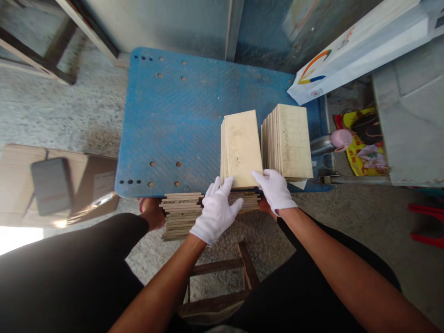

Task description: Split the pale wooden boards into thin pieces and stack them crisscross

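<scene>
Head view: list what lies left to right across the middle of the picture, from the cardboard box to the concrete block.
Cardboard box → blue perforated board → stack of cream tiles → second stack of cream tiles → steel cup → pink object → yellow printed bag → grey concrete block

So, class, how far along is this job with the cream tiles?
Done: a thick stack of tiles sits on the blue pallet. In hand: the white-gloved left hand and right hand are at a thinner stack. Left: a pile of tiles lies below the pallet's front edge.
</scene>
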Tool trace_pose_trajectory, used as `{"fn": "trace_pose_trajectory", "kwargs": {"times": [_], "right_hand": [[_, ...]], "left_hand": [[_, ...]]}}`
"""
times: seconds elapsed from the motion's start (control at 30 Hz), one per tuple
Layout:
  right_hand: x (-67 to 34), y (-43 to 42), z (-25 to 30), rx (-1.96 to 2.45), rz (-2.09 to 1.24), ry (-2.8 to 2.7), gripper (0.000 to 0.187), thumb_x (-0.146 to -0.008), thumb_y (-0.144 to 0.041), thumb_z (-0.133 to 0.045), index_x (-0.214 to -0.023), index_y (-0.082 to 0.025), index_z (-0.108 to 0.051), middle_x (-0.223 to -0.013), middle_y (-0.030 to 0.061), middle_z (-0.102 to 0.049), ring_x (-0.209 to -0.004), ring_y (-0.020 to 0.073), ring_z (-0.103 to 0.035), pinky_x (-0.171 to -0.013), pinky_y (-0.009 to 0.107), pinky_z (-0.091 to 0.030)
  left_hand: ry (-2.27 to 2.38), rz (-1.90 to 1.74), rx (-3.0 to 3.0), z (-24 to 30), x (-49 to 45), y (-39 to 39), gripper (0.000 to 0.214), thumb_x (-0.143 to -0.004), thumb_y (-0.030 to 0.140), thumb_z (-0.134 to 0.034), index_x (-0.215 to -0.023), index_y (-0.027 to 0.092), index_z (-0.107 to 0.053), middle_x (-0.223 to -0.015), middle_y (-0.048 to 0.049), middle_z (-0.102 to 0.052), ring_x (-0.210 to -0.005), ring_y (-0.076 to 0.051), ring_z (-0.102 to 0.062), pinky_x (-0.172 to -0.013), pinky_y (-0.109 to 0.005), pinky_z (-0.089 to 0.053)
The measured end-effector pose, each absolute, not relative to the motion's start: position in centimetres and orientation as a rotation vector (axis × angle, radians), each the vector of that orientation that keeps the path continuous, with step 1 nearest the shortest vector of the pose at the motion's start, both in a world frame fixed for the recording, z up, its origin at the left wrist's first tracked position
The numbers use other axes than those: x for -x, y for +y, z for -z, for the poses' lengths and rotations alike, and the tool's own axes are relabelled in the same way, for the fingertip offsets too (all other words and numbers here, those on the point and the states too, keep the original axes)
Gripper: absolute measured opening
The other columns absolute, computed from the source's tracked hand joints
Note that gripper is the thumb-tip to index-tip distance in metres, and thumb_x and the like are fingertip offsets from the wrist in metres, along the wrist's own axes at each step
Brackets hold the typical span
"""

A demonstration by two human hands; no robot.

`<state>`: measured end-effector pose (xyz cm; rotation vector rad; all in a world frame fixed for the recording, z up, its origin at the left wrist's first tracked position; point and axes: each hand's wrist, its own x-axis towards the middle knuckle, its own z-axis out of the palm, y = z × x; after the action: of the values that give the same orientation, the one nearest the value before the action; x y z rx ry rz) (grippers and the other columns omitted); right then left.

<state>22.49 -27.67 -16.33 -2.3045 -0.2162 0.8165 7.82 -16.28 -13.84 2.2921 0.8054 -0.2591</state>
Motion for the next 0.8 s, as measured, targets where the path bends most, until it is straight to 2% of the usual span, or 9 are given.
{"fn": "trace_pose_trajectory", "kwargs": {"times": [0.2,0.33,0.47,0.57,0.7,0.8], "right_hand": [[-22.6,-26.9,14.7,1.967,-1.076,-0.093,0.046,-0.067,-0.054,-0.076,-0.088,-0.014,-0.069,-0.075,0.0056,-0.069,-0.069,0.0181,-0.063,-0.064,0.03,-0.051],[-21.9,-26.3,12.8,1.716,-1.225,-0.003,0.049,-0.059,-0.048,-0.083,-0.09,-0.013,-0.069,-0.088,0.0074,-0.072,-0.078,0.0186,-0.065,-0.07,0.031,-0.053],[-19.7,-26.1,10.7,1.52,-1.369,0.035,0.05,-0.058,-0.047,-0.085,-0.092,-0.012,-0.07,-0.092,0.0081,-0.073,-0.084,0.0198,-0.066,-0.075,0.032,-0.053],[-17.9,-26.2,9.6,1.416,-1.506,-0.067,0.051,-0.063,-0.048,-0.082,-0.097,-0.012,-0.071,-0.094,0.0076,-0.073,-0.087,0.0206,-0.066,-0.081,0.033,-0.052],[-16.8,-26.4,9.3,1.626,-1.677,-0.428,0.048,-0.067,-0.051,-0.079,-0.095,-0.012,-0.074,-0.09,0.0063,-0.074,-0.083,0.0214,-0.066,-0.069,0.028,-0.049],[-17.7,-26.5,9.4,1.921,-1.751,-0.733,0.041,-0.069,-0.051,-0.078,-0.09,-0.016,-0.076,-0.085,0.0044,-0.074,-0.08,0.0219,-0.067,-0.065,0.027,-0.047]], "left_hand": [[0.924,0.213,-2.109,12.7,-8.2,-15.8,0.069,-0.08,0.042,-0.067,-0.141,0.015,-0.049,-0.143,-0.0178,-0.051,-0.141,-0.03,-0.035,-0.115,-0.044,-0.03],[1.068,0.045,-1.745,12.8,-8.3,-13.5,0.066,-0.081,0.041,-0.066,-0.14,0.016,-0.049,-0.124,-0.011,-0.067,-0.124,-0.026,-0.056,-0.112,-0.04,-0.037],[1.114,-0.217,-1.181,12.4,-7.9,-9.9,0.068,-0.08,0.04,-0.069,-0.138,0.012,-0.047,-0.121,-0.0128,-0.068,-0.113,-0.024,-0.063,-0.103,-0.04,-0.047],[1.025,-0.338,-0.816,12.2,-7.2,-7.8,0.058,-0.082,0.035,-0.067,-0.133,0.011,-0.051,-0.121,-0.0144,-0.067,-0.109,-0.025,-0.065,-0.099,-0.041,-0.051],[1.037,-0.435,-0.638,12.4,-6.1,-6.9,0.041,-0.082,0.03,-0.067,-0.118,0.012,-0.063,-0.113,-0.0105,-0.071,-0.109,-0.024,-0.065,-0.097,-0.038,-0.053],[1.038,-0.433,-0.631,12.2,-6.0,-7.4,0.041,-0.079,0.032,-0.07,-0.115,0.014,-0.065,-0.107,-0.008,-0.072,-0.109,-0.025,-0.064,-0.096,-0.038,-0.054]]}}
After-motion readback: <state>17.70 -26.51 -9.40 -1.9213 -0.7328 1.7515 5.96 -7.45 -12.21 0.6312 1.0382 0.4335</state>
